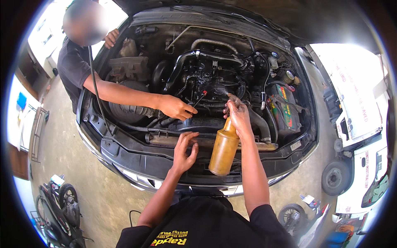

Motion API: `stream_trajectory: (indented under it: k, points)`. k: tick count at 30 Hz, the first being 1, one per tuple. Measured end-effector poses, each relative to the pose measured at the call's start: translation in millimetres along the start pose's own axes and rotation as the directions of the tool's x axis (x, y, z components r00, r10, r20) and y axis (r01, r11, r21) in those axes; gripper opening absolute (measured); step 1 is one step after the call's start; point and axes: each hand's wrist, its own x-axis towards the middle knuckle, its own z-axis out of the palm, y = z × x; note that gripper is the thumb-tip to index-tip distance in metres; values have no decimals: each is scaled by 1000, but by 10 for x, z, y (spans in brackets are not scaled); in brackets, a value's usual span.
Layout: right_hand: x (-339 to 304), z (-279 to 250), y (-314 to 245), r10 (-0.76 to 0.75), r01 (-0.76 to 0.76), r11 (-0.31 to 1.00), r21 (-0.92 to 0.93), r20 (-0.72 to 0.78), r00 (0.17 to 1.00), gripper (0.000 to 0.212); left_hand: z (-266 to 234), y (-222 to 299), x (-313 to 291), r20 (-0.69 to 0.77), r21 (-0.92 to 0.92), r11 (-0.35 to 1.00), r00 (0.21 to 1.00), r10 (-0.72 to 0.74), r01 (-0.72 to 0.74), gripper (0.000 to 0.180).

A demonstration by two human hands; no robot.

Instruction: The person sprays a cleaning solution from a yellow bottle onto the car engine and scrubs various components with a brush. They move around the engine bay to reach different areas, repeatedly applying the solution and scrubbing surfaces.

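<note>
My right hand (238,115) is wrapped around the neck of a yellowish, grimy spray bottle (223,152). The bottle tilts over the front of an open engine bay, its head pointing toward the dark, wet-looking engine (215,78). A whitish mist or shine shows just past the nozzle. Free of any object, my left hand (185,152) hovers over the front edge of the bay with its fingers apart. Just beyond it, a co-worker's hand (178,108) reaches in from the left, near a small red-topped piece (204,93) on the engine.
A co-worker (74,62) leans in at the left fender. A battery (285,108) sits at the bay's right, under the raised hood (322,20). Motorcycles (62,206) stand at the lower left and lower right. A white truck (359,165) is parked on the right.
</note>
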Motion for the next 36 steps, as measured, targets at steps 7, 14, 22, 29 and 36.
stream_trajectory:
  k: [7, 14, 22, 29, 36]
  points:
    - [-3, 107, -41, -22, 21, 993, -116, -7, 1000, 44, 0, -156, -67, -48, 156, 984, 994, 98, -90, 33]
    - [-51, 85, -23, -46, 46, 991, -127, 2, 999, 51, 340, -339, 920, -57, 723, 685, 982, 181, -84, 49]
    - [-18, 44, 115, -318, 266, 863, -430, -51, 947, 43, 161, -528, 1725, 270, 777, 605, 960, -70, -174, 43]
    - [9, 95, 144, -379, 337, 809, -482, 12, 925, 38, 183, -266, 2175, 333, 820, 548, 918, -215, -169, 27]
    - [-80, 46, -2, -321, 275, 843, -463, -23, 947, 41, 211, -242, 2506, 318, 837, 511, 934, -165, -195, 22]
